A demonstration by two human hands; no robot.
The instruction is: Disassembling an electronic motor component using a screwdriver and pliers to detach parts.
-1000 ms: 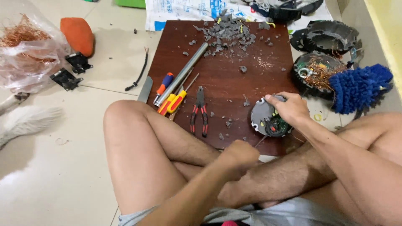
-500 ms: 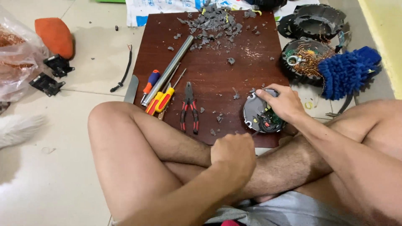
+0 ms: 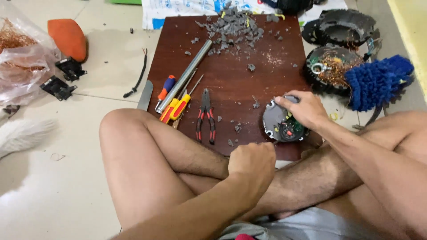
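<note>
A round grey motor part (image 3: pixel 275 119) with a green circuit board inside lies tilted at the near right edge of a dark wooden board (image 3: pixel 231 84). My right hand (image 3: pixel 301 109) grips it from above and to the right. My left hand (image 3: pixel 251 162) is a closed fist just below the part, resting on my crossed legs. A thin metal tip sticks out of the fist toward the part's lower edge. Red-handled pliers (image 3: pixel 206 116) lie on the board left of the part.
Screwdrivers (image 3: pixel 174 108) and a metal tube (image 3: pixel 184 76) lie at the board's left, grey rubble (image 3: pixel 235 24) at its far end. A copper-wound stator (image 3: pixel 331 69) and a blue mitt (image 3: pixel 378 81) sit on the right. A bag of copper wire (image 3: pixel 20 49) is on the left.
The view has shifted slightly. Both hands stay on the round part in about the same pose.
</note>
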